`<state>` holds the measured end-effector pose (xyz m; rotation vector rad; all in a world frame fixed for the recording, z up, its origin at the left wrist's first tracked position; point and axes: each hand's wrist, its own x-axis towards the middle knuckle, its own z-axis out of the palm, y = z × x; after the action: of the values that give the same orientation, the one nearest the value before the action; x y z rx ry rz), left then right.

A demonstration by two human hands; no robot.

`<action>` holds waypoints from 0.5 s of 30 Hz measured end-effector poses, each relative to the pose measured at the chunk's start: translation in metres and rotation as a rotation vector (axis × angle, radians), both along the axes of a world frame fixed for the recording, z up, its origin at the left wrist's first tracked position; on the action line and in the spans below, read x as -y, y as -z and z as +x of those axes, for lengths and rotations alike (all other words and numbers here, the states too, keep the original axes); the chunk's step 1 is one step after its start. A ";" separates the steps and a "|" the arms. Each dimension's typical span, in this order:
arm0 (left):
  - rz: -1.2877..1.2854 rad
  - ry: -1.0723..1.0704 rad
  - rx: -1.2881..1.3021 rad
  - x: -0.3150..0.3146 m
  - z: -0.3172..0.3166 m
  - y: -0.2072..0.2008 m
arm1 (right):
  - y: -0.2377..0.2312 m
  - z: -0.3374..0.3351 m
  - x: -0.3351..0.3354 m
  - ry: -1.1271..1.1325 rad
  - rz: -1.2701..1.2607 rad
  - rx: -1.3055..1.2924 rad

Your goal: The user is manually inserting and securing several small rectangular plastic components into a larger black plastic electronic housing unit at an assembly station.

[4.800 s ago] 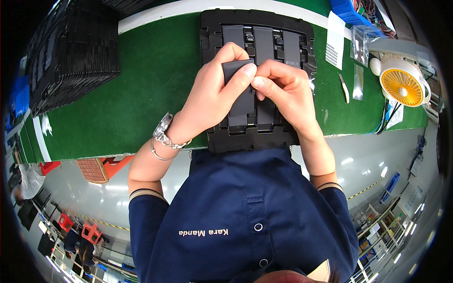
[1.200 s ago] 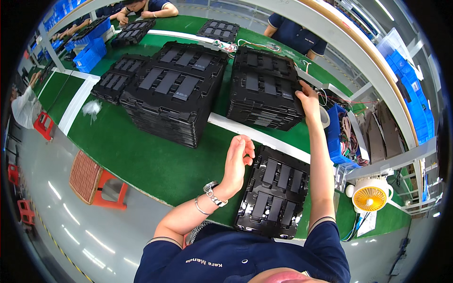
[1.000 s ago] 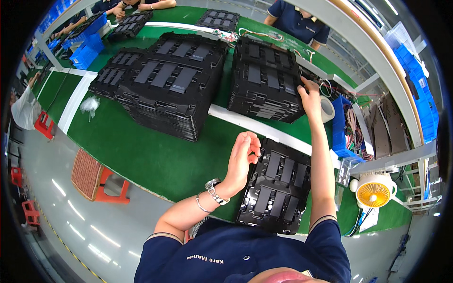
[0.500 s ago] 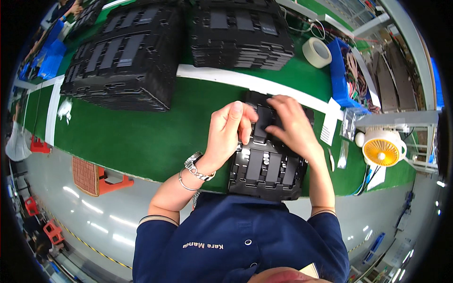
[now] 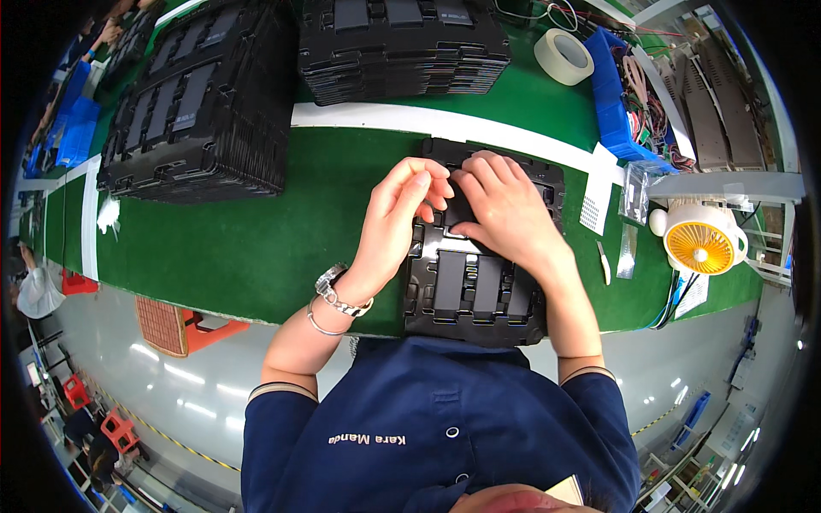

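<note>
In front of me at the table edge lies a black moulded plastic tray [image 5: 421,299] with long dark grey flat pieces [image 5: 487,284] set in its slots. My right hand [image 5: 505,205] rests palm down over the far half of the tray, thumb apart from the fingers, covering what lies beneath. Beside it, over the tray's left edge, my left hand [image 5: 402,201] is raised with thumb and fingertips drawn together. Whatever it may pinch is too small or hidden to make out.
Tall stacks of similar black trays [image 5: 248,128] [image 5: 410,68] stand at the back. To the right are a tape roll [image 5: 563,56], a blue bin [image 5: 611,103] of wires, a printed paper strip [image 5: 596,201], a slim knife-like tool [image 5: 604,262] and a yellow-and-white fan [image 5: 699,248].
My left hand has turned, its fingers drawing closer together near the right hand. The right hand's fingers have settled flatter on the tray. The whole view has shifted slightly.
</note>
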<state>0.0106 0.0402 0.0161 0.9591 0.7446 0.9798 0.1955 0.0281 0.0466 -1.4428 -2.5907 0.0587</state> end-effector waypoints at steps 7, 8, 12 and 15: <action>-0.016 -0.010 0.045 0.000 0.000 0.001 | 0.000 -0.009 -0.009 -0.060 0.120 -0.067; -0.012 0.016 0.033 0.000 0.000 0.002 | -0.003 -0.008 -0.014 -0.064 0.132 -0.099; -0.074 0.159 -0.004 0.007 -0.002 -0.005 | -0.010 0.002 -0.025 0.039 0.238 -0.073; -0.202 0.199 0.135 0.007 -0.001 -0.006 | -0.031 -0.012 -0.015 -0.022 0.420 -0.238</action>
<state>0.0093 0.0332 0.0217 0.7668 0.6101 0.7712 0.1839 0.0427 0.0773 -1.1761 -2.2533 -0.2767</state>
